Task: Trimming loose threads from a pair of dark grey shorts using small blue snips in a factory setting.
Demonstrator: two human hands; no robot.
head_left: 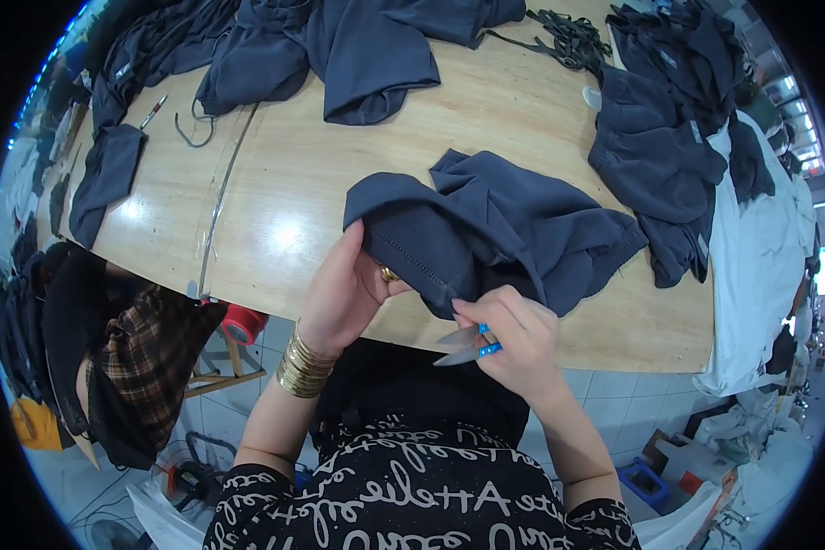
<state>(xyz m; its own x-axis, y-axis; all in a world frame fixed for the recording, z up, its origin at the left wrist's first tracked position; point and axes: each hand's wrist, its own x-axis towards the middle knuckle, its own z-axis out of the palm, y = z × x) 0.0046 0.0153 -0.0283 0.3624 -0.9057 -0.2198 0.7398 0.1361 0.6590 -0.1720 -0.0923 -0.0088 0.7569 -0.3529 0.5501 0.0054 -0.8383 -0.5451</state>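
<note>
The dark garment (pixel 541 215) is lying on the near right part of the bench (pixel 284 197), its near end hanging in both hands, probably so the stitched seam (pixel 411 257) is facing the person. The left hand (pixel 344 289) is pinching the opening's left edge between thumb and fingers, seemingly for tension. The right hand (pixel 520 335) is pinching the near corner with its fingertips while also gripping blue-handled snips (pixel 488 347) (parted blades pointing left, apparently leaving those fingertips free).
</note>
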